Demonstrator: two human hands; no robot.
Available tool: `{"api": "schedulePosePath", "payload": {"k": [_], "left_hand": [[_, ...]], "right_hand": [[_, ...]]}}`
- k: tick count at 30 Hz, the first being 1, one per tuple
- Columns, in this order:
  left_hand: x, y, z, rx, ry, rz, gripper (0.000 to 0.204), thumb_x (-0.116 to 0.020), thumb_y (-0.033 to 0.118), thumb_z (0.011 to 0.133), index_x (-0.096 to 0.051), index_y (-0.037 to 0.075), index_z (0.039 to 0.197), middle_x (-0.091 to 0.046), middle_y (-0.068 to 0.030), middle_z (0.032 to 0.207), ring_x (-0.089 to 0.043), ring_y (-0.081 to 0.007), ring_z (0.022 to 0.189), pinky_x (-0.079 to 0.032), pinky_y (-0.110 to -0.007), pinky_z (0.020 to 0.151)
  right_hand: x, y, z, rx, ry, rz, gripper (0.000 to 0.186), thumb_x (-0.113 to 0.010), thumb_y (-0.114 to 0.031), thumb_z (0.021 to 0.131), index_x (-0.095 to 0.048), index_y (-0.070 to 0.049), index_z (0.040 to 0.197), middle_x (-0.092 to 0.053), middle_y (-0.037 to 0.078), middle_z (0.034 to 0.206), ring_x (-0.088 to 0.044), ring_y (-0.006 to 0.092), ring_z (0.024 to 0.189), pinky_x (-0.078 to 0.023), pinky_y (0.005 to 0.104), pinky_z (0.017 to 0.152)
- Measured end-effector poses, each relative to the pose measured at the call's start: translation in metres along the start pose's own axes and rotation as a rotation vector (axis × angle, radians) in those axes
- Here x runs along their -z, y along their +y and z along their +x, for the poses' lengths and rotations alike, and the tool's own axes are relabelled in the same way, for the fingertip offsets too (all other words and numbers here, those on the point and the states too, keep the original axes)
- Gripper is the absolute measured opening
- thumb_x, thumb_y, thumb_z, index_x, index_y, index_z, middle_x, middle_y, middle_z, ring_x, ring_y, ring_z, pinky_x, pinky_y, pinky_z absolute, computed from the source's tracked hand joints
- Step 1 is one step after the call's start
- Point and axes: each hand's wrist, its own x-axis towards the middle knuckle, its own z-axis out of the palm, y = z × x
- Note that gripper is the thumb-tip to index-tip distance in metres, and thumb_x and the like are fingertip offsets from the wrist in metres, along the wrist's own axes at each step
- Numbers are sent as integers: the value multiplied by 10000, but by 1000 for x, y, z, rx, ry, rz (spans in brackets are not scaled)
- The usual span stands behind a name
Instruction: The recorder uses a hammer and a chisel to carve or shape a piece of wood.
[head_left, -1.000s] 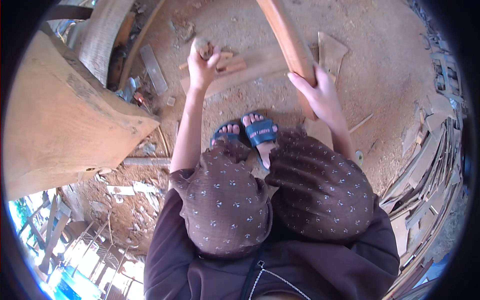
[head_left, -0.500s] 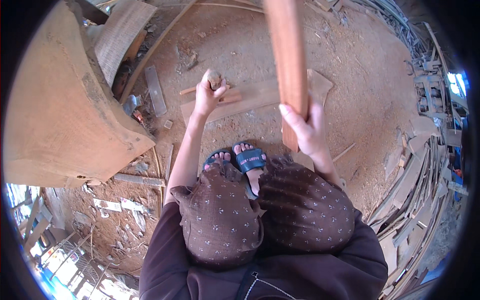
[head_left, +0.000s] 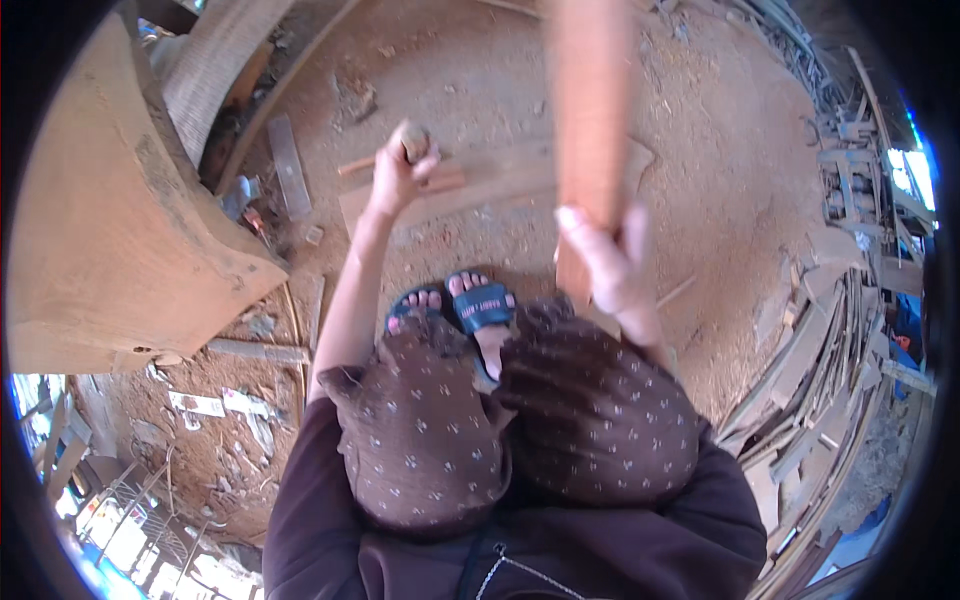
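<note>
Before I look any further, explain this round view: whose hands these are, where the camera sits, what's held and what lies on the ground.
No machine here: a person works bare-handed. A head-worn wide fisheye camera looks down, bending straight edges near the rim. The left hand is closed around a rounded brown thing, showing too little to name. The right hand grips a long reddish wooden piece, blurred toward its far end. On the dirt ground lie a flat board and, at right, heaped strips.
</note>
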Motion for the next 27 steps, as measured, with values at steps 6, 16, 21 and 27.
{"api": "schedulePosePath", "payload": {"k": [6, 16, 21, 27], "left_hand": [[-34, 12, 6, -59, -103, -33, 231, -702, 117, 839, -556, 38, 1000, -629, -45, 829, -566, -106, 783, -511, -319, 735], [-31, -9, 8, -12, -176, -85, 210, -718, 104, 795, -606, 0, 939, -608, 2, 759, -480, -68, 721, -487, -288, 686], [-16, -5, 14, 121, -232, -100, 184, -713, 179, 849, -681, 28, 949, -631, 13, 757, -546, -63, 710, -473, -246, 650], [-19, -21, 15, 55, -213, -22, 173, -689, 186, 850, -693, 21, 903, -631, 23, 695, -532, -43, 618, -448, -233, 549]], "right_hand": [[-8, 64, 12, -266, -118, -582, 416, -701, -272, 801, -583, 60, 1021, -657, 188, 829, -663, 237, 736, -503, 405, 662], [-22, 72, 17, -105, -106, -752, 427, -723, -276, 779, -586, 74, 983, -626, 123, 688, -598, 164, 600, -472, 325, 556], [-8, 26, 19, 121, 45, 72, 328, -729, -280, 797, -618, 24, 850, -629, 75, 712, -575, 101, 604, -440, 268, 545], [-14, 81, 19, -254, -69, -392, 292, -728, -268, 790, -640, 6, 838, -617, 56, 678, -548, 116, 527, -404, 278, 479]]}}
